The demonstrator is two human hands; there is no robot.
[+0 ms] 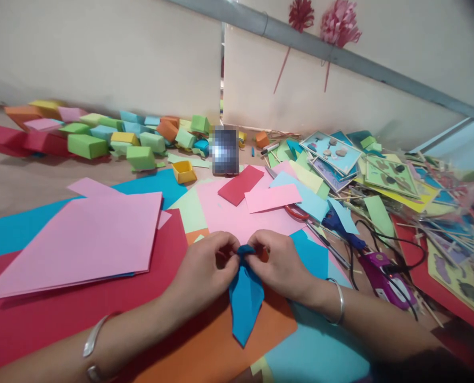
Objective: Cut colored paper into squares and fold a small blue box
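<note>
A piece of folded blue paper [245, 306] hangs between my two hands, its pointed end toward me. My left hand [205, 263] pinches its top edge from the left, thumb against fingertips. From the right, my right hand [280, 260] pinches the same top edge. The paper's upper part is bunched between the fingertips, so the folds there are partly hidden. Beneath it lies an orange sheet [205, 346], with a light blue sheet [320, 346] to the right.
Pink sheets [93, 239] lie stacked on a red sheet [53, 330] at left. Folded paper boxes [87, 146] line the back left. Scissors [296, 213], a blue glue gun [340, 226], a purple power strip [388, 279] and its cable crowd the right. A phone [225, 151] stands at the back.
</note>
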